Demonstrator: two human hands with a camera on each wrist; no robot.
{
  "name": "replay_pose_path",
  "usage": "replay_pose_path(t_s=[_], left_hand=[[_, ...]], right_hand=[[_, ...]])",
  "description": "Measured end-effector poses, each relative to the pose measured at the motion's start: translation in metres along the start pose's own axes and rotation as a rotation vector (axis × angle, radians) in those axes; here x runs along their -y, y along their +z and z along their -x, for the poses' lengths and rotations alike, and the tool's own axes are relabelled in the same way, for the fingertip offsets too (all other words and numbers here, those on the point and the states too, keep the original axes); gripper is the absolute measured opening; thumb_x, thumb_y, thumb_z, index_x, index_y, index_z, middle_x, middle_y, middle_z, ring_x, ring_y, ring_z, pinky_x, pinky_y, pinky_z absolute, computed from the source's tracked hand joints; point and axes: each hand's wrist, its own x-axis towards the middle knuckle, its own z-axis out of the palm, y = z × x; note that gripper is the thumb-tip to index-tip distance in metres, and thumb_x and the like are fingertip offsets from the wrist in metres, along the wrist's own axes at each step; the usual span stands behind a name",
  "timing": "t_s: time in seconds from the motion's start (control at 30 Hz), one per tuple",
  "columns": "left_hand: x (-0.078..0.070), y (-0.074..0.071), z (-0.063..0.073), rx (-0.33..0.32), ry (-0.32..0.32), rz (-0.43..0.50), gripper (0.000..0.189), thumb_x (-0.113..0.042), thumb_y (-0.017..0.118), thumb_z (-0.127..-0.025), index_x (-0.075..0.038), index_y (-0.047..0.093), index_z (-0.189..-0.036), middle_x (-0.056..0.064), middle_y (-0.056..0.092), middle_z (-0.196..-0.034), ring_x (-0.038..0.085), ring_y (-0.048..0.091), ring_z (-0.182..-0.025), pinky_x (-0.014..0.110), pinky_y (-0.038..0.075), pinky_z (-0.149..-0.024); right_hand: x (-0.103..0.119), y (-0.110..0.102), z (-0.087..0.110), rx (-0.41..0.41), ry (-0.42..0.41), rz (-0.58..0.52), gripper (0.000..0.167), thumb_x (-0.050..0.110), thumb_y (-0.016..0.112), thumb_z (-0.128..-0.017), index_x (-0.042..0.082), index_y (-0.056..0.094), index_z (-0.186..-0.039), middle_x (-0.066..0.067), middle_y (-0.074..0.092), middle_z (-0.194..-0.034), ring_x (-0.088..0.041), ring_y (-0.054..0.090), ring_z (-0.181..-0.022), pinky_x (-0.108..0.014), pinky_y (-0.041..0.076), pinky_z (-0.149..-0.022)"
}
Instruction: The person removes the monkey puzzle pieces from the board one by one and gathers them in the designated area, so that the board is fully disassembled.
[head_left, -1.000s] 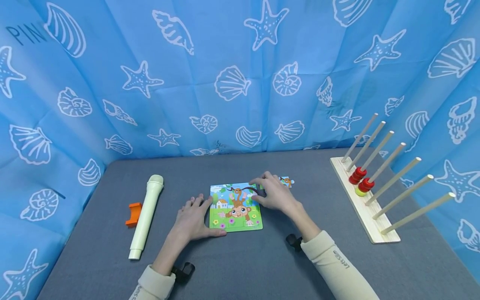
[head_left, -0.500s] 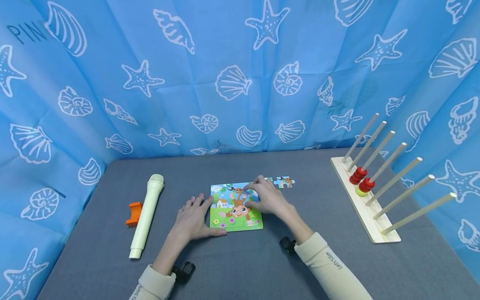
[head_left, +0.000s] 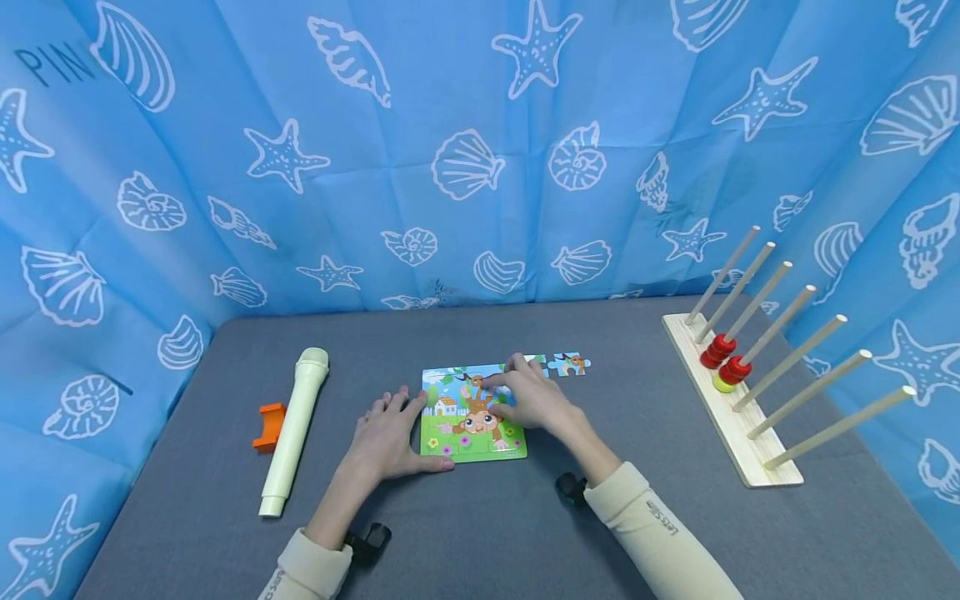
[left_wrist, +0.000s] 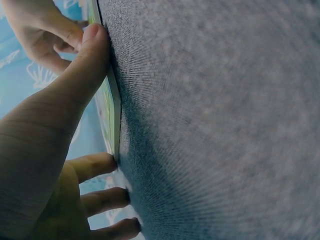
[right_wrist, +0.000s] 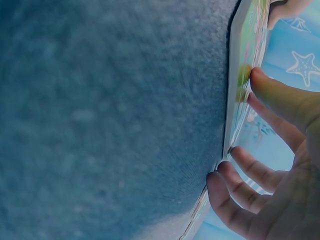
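While an orange block sits far to the left on the gray desk, a pale green toy microphone lies just beside it. Next comes the left hand; its grip is spread wide, with fingers at the left side of the puzzle and the thumb along the near edge. The left wrist view shows what the head view does not: the plain, thin side of the board, with the thumb resting against it. The puzzle lies flat in the middle, between the hands. It is bright and shiny, with a monkey whose head is low, a little house, green grass, flowers and blue sky. The right hand covers its top right part. That grip is spread too: the thumb and first finger touch the puzzle's top, a bit apart. The right wrist view shows the other three fingers down by the edge, which the head view hides. Farther right is a loose piece, blue with some brown. Last, a wooden rack has red beads on two sticks.
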Motion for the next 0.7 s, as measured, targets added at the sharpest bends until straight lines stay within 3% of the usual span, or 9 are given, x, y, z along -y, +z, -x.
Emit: replay_pose_path(t_s=[0.2,0.53,0.7], left_hand=[[0.0,0.0004,0.0003,-0.007,0.002,-0.001,0.113,-0.074,0.079,-0.07,-0.013,0.041,-0.157,0.025,0.037,-0.162,0.053,0.034,-0.148,0.074,0.037,-0.108],[0.0007,0.0016,-0.0017,-0.005,0.008,-0.002,0.114,-0.076,0.078,-0.07,-0.013,0.041,-0.157,0.026,0.037,-0.162,0.053,0.033,-0.148,0.075,0.037,-0.108],[0.0011,0.0008,-0.0012,-0.002,0.006,-0.004,0.113,-0.075,0.078,-0.071,-0.013,0.041,-0.157,0.026,0.037,-0.162,0.053,0.033,-0.148,0.075,0.037,-0.108]], right_hand=[[-0.0001,-0.0004,-0.0017,-0.009,-0.004,-0.015,0.035,0.024,0.078,-0.092,0.024,0.073,-0.127,-0.013,0.052,-0.13,-0.029,0.047,-0.11,-0.039,0.048,-0.072],[-0.0008,0.0001,-0.0037,-0.014,-0.018,-0.02,0.033,0.021,0.079,-0.091,0.023,0.074,-0.123,-0.014,0.052,-0.129,-0.029,0.048,-0.11,-0.043,0.05,-0.075],[-0.0016,-0.0002,-0.0044,-0.03,-0.041,-0.008,0.055,0.022,0.081,-0.089,0.022,0.063,-0.14,-0.015,0.053,-0.129,-0.029,0.05,-0.108,-0.041,0.051,-0.073]])
